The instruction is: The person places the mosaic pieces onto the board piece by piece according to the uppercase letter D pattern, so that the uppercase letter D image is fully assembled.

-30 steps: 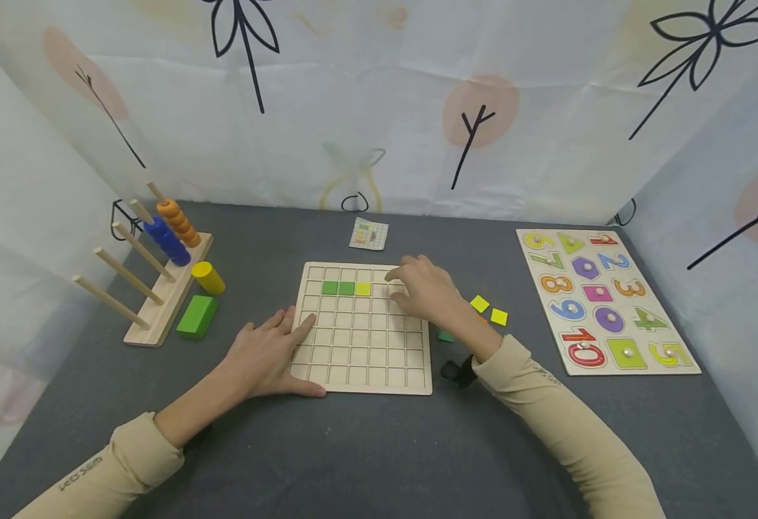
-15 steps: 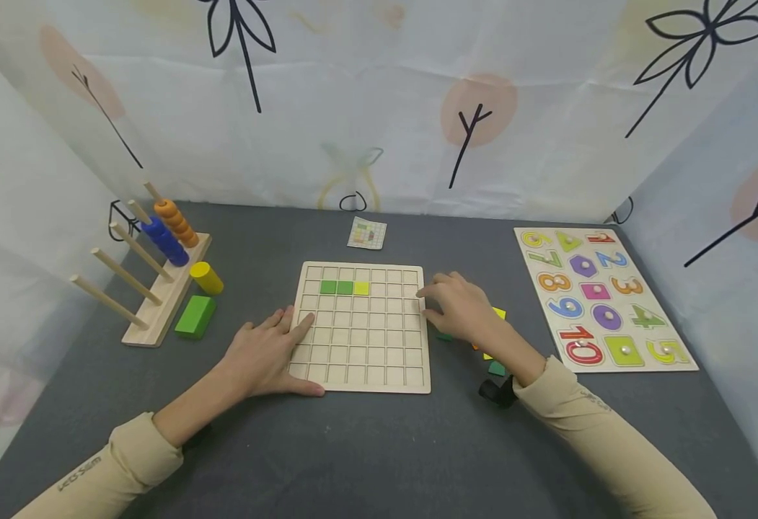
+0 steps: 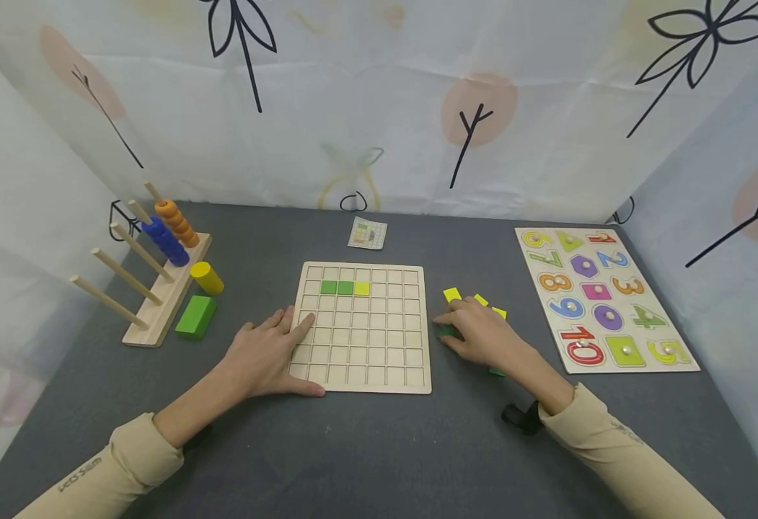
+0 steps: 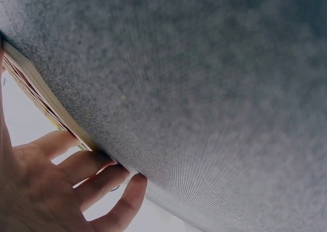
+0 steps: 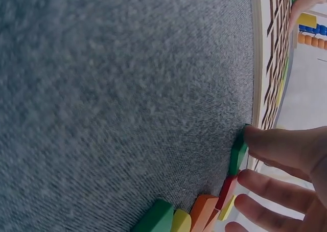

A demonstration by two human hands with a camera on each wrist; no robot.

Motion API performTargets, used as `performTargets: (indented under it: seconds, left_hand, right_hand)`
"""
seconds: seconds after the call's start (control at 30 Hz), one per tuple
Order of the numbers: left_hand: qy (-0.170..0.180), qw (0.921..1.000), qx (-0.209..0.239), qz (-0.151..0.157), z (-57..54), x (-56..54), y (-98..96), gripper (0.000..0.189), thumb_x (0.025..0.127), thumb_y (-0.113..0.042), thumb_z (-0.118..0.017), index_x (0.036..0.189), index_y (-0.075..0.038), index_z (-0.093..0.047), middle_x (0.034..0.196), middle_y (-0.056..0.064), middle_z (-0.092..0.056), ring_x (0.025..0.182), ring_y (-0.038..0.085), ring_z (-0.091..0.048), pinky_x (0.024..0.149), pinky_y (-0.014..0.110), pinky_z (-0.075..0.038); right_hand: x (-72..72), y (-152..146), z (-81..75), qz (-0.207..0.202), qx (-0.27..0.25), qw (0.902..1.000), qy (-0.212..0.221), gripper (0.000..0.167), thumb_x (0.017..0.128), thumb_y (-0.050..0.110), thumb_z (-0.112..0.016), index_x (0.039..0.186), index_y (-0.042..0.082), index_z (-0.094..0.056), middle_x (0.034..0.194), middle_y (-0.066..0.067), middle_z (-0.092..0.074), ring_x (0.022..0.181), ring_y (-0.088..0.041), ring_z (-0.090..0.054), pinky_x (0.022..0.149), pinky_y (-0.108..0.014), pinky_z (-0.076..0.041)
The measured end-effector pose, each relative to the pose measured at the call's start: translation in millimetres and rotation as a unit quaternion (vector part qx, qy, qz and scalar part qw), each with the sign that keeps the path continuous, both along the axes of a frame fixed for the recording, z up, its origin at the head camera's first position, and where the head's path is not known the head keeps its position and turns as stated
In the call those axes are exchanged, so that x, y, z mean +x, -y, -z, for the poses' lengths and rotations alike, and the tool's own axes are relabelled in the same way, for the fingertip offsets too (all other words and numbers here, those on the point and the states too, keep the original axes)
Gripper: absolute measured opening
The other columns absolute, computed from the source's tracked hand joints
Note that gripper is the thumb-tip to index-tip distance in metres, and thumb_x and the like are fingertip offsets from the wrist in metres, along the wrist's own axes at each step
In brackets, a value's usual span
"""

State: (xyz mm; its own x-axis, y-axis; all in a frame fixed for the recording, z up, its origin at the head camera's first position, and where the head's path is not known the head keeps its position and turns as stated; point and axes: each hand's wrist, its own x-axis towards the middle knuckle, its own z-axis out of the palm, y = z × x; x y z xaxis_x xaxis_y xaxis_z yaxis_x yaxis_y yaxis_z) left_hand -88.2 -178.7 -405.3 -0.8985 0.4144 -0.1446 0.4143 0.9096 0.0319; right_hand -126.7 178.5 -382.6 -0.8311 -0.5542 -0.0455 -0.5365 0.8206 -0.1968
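My left hand (image 3: 258,359) rests at the left side of a wooden grid board (image 3: 359,337), fingers spread, thumb along its near corner. Two green tiles (image 3: 337,287) and one yellow tile (image 3: 362,288) sit side by side in an upper row. Just off the board's right edge, my right hand (image 3: 482,336) has thumb and index finger on either side of a dark green tile (image 5: 238,151). Close by lie a red tile (image 5: 227,191), an orange tile (image 5: 203,211) and several yellow tiles (image 3: 451,295), partly hidden under the hand.
A small pattern card (image 3: 367,233) lies beyond the board. To the left stand a peg stand with beads (image 3: 171,288), a yellow cylinder (image 3: 207,278) and a green block (image 3: 195,317). A number and shape puzzle (image 3: 602,303) lies at right.
My right hand has moved from over the board's upper right, rightward and nearer, down to the loose tiles. The left hand stays at the board.
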Motion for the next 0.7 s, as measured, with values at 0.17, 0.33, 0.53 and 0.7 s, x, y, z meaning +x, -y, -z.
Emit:
performTargets:
  seconds: [0.17, 0.33, 0.53, 0.7]
  left_hand:
    - [0.004, 1.0000, 0.001, -0.001, 0.2, -0.2, -0.2, 0.124, 0.065, -0.092, -0.064, 0.157, -0.011, -0.041, 0.156, 0.030, -0.044, 0.142, 0.044, -0.050, 0.090, 0.064, -0.050]
    - [0.005, 1.0000, -0.001, -0.001, 0.2, -0.4, -0.3, 0.125, 0.065, -0.092, -0.064, 0.158, -0.011, -0.041, 0.156, 0.030, -0.044, 0.142, 0.044, -0.050, 0.090, 0.064, -0.050]
    - [0.004, 1.0000, -0.003, -0.001, 0.1, -0.3, -0.5, 0.124, 0.065, -0.092, -0.063, 0.158, -0.012, -0.040, 0.156, 0.030, -0.044, 0.142, 0.043, -0.050, 0.089, 0.063, -0.050]
    - [0.005, 1.0000, -0.004, -0.001, -0.4, -0.5, -0.7, 0.124, 0.065, -0.092, -0.063, 0.158, -0.012, -0.041, 0.156, 0.030, -0.044, 0.142, 0.044, -0.050, 0.088, 0.063, -0.050]
  right_hand:
    - [2.5, -3.0, -0.9, -0.010, -0.001, 0.9998, 0.019, 0.033, 0.087, 0.011, -0.080, 0.119, 0.006, -0.077, 0.104, -0.007, -0.070, 0.092, -0.021, -0.062, 0.072, -0.030, -0.049]
    - [2.7, -5.5, -2.4, -0.025, -0.002, 0.9992, 0.031, 0.034, 0.087, 0.001, -0.076, 0.121, 0.003, -0.075, 0.108, -0.010, -0.070, 0.096, -0.023, -0.066, 0.074, -0.032, -0.053]
    - [2.9, -6.2, -0.9, -0.025, -0.014, 0.9986, 0.044, 0.033, 0.087, 0.003, -0.078, 0.120, 0.002, -0.075, 0.103, -0.008, -0.070, 0.084, -0.014, -0.060, 0.069, -0.026, -0.047]
    - [4.1, -5.0, 0.4, -0.022, -0.026, 0.9983, 0.047, 0.037, 0.087, 0.008, -0.080, 0.122, 0.002, -0.074, 0.100, -0.007, -0.069, 0.078, -0.009, -0.051, 0.065, -0.022, -0.040]
